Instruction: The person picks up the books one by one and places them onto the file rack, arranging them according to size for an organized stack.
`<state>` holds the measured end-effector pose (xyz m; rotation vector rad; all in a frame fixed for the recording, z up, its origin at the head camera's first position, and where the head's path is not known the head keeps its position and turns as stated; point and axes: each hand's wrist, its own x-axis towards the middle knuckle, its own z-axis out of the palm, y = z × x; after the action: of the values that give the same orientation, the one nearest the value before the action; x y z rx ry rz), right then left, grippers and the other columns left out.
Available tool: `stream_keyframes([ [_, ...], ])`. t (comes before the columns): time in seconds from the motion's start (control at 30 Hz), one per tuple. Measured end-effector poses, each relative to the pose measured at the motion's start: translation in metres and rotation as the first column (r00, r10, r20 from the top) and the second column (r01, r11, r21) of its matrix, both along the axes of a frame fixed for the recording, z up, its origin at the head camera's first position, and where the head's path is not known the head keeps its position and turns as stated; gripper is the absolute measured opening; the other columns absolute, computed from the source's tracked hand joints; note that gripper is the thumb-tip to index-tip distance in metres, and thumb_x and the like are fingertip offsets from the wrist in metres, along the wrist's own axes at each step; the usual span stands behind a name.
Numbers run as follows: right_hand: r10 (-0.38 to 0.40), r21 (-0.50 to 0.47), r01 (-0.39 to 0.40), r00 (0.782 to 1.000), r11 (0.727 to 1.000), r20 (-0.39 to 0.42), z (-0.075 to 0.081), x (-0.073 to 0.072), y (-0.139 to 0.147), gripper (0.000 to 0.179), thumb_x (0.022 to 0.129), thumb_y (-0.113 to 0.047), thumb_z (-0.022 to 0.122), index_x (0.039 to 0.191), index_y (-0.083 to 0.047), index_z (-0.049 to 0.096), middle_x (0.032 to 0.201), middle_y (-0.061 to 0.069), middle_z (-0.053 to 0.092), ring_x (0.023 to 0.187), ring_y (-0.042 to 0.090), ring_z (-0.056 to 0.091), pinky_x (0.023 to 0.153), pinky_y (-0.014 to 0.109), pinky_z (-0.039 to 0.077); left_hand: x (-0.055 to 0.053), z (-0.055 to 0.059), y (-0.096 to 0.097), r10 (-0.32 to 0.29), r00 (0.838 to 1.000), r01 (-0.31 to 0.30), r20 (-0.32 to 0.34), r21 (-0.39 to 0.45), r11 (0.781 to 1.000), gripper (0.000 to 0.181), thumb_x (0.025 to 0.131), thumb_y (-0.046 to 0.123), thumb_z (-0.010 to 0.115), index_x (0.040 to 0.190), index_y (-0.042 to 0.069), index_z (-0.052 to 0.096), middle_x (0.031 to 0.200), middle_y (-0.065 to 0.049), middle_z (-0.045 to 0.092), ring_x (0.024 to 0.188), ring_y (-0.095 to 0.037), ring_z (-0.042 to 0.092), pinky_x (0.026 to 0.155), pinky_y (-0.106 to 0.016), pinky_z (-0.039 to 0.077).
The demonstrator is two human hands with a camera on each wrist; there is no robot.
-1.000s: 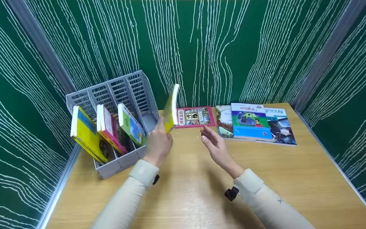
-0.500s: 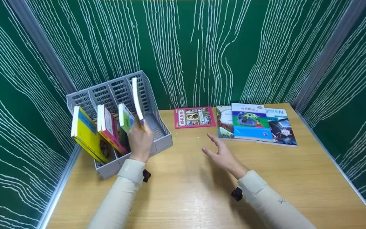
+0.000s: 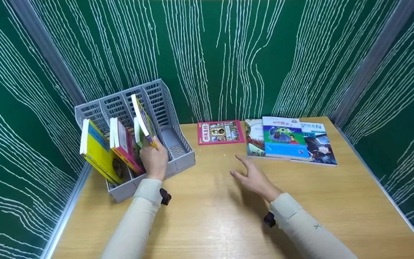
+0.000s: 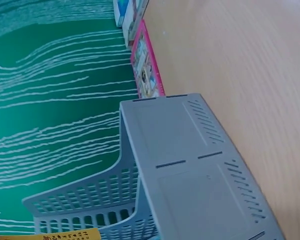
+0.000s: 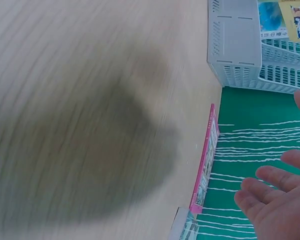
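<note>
My left hand (image 3: 155,159) grips the lower end of a thin yellow-edged book (image 3: 144,120). That book is tilted over the third compartment of the grey file organizer (image 3: 182,162), close beside a green-and-white book (image 3: 137,135) that it partly covers. In the left wrist view only a strip of its yellow spine (image 4: 72,235) shows, and the hand is out of sight. My right hand (image 3: 257,181) hovers above the table, thumb and forefinger spread, holding nothing. The right wrist view shows the same hand (image 5: 285,205) with its fingers extended.
A thick yellow book (image 3: 102,153) and a pink-spined book (image 3: 126,147) lean in the organizer's left compartments. Against the back wall lies a pink-bordered book (image 3: 219,132). Right of it, a blue-and-green book (image 3: 286,138) overlaps other books. Green walls enclose the wooden table (image 3: 214,226).
My left hand has carried the yellow-edged book leftward, from right of the organizer, past the fourth compartment, to beside the green book. My right hand has shifted slightly right and down.
</note>
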<state>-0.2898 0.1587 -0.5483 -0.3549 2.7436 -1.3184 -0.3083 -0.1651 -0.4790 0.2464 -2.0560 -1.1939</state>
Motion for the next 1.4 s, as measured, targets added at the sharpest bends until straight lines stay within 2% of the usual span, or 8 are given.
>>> stream_keyframes([
  [0.23, 0.032, 0.006, -0.032, 0.998, 0.999, -0.062, -0.003, -0.002, 0.0, 0.073, 0.106, -0.03, 0.071, 0.165, 0.001, 0.04, 0.171, 0.026, 0.041, 0.16, 0.047, 0.036, 0.132, 0.063, 0.027, -0.019, -0.013, 0.0, 0.039, 0.998, -0.04, 0.041, 0.028, 0.999, 0.035, 0.113, 0.013, 0.052, 0.136, -0.011, 0.061, 0.131, -0.036, 0.071, 0.12, -0.051, 0.072, 0.101, -0.063, 0.058],
  [0.47, 0.01, 0.017, -0.01, 1.0, 1.0, -0.024, -0.002, -0.003, 0.001, 0.073, 0.106, -0.03, 0.071, 0.166, -0.002, 0.039, 0.173, 0.024, 0.038, 0.161, 0.047, 0.034, 0.132, 0.063, 0.026, -0.029, -0.024, 0.003, 0.031, 0.992, -0.038, 0.124, 0.056, 0.998, 0.028, 0.114, 0.015, 0.05, 0.125, -0.008, 0.063, 0.103, -0.029, 0.07, 0.092, -0.046, 0.067, 0.087, -0.063, 0.055],
  [0.8, 0.019, 0.027, -0.018, 0.999, 0.999, -0.032, 0.008, -0.009, 0.001, 0.075, 0.106, -0.031, 0.071, 0.167, -0.004, 0.038, 0.174, 0.023, 0.036, 0.162, 0.046, 0.033, 0.133, 0.061, 0.026, -0.048, -0.047, 0.002, 0.086, 0.988, -0.082, 0.132, -0.036, 0.996, 0.024, 0.109, 0.011, 0.054, 0.116, -0.01, 0.065, 0.101, -0.036, 0.072, 0.1, -0.06, 0.07, 0.09, -0.071, 0.053],
  [0.9, 0.028, 0.037, -0.027, 0.999, 0.999, -0.034, 0.011, -0.011, 0.0, 0.075, 0.105, -0.032, 0.071, 0.167, -0.003, 0.038, 0.174, 0.023, 0.037, 0.162, 0.046, 0.033, 0.133, 0.062, 0.027, -0.048, -0.053, 0.0, 0.055, 0.984, -0.051, 0.169, -0.027, 0.998, 0.022, 0.108, 0.01, 0.053, 0.109, -0.009, 0.065, 0.098, -0.036, 0.072, 0.099, -0.06, 0.071, 0.088, -0.073, 0.052],
  [1.03, 0.038, 0.066, -0.035, 0.999, 0.997, -0.038, 0.012, -0.014, -0.003, 0.075, 0.105, -0.033, 0.071, 0.167, -0.004, 0.039, 0.173, 0.023, 0.039, 0.162, 0.045, 0.035, 0.132, 0.062, 0.028, -0.059, -0.077, -0.013, -0.005, 0.971, 0.003, 0.24, 0.009, 1.0, 0.021, 0.108, 0.012, 0.054, 0.111, -0.006, 0.064, 0.099, -0.032, 0.074, 0.1, -0.057, 0.072, 0.087, -0.068, 0.054],
  [1.2, 0.037, 0.119, -0.03, 0.998, 0.992, -0.058, 0.015, -0.022, -0.004, 0.074, 0.106, -0.034, 0.071, 0.166, -0.004, 0.041, 0.172, 0.023, 0.041, 0.161, 0.045, 0.037, 0.131, 0.062, 0.03, -0.092, -0.128, -0.031, 0.002, 0.95, 0.001, 0.313, -0.01, 1.0, 0.024, 0.11, 0.016, 0.052, 0.119, -0.005, 0.062, 0.106, -0.032, 0.073, 0.105, -0.057, 0.071, 0.089, -0.069, 0.053],
  [1.3, 0.036, 0.143, -0.027, 0.998, 0.989, -0.059, 0.017, -0.027, -0.003, 0.074, 0.106, -0.034, 0.071, 0.166, -0.004, 0.041, 0.172, 0.023, 0.041, 0.16, 0.045, 0.037, 0.131, 0.063, 0.03, -0.092, -0.128, -0.032, 0.0, 0.94, 0.007, 0.342, -0.019, 1.0, 0.029, 0.111, 0.018, 0.05, 0.119, -0.007, 0.062, 0.108, -0.035, 0.073, 0.106, -0.058, 0.071, 0.09, -0.07, 0.053],
  [1.4, 0.042, 0.162, -0.032, 0.997, 0.986, -0.063, 0.018, -0.032, -0.003, 0.074, 0.106, -0.034, 0.07, 0.166, -0.004, 0.04, 0.171, 0.024, 0.041, 0.16, 0.046, 0.037, 0.131, 0.063, 0.03, -0.08, -0.111, -0.027, 0.002, 0.93, 0.009, 0.368, -0.028, 1.0, 0.033, 0.111, 0.024, 0.052, 0.113, -0.007, 0.066, 0.106, -0.035, 0.075, 0.104, -0.057, 0.072, 0.088, -0.069, 0.055],
])
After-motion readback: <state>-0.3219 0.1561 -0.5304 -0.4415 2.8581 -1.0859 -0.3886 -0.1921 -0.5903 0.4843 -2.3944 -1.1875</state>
